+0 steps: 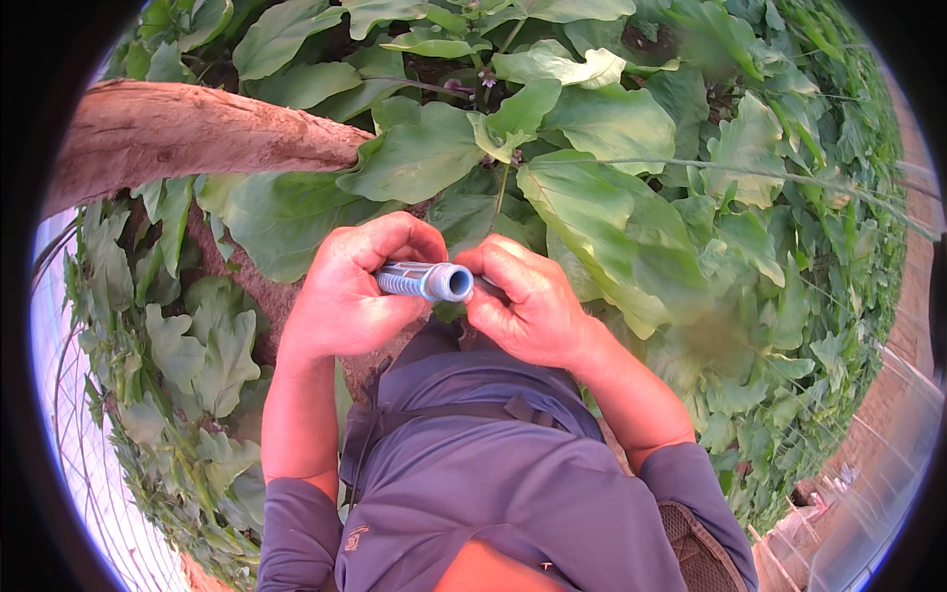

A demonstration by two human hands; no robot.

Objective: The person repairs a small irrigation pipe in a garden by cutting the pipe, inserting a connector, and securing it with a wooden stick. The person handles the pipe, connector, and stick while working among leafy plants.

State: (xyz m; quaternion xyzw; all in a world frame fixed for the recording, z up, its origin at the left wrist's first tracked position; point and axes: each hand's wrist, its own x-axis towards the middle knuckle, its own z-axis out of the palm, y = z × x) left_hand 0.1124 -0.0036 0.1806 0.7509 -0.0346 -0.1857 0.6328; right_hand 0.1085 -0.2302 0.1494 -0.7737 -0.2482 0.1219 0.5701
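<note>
Both my hands meet over the plants, in front of my waist. My left hand (343,286) is closed round a blue-grey tubular tool (422,280) with a ribbed side and a round open end facing up toward me. My right hand (528,301) is closed at that open end, its thumb and forefinger around a small dark piece that I cannot make out. Broad green leaves (414,153) lie behind both hands, and purple flowers show among the stems.
A thick wooden post (197,138) reaches in from the upper left. Thin cords (750,173) cross the foliage at the right. A strip of bare soil (863,434) runs along the right rim, and pale sheeting with dark lines (79,414) curves along the left rim.
</note>
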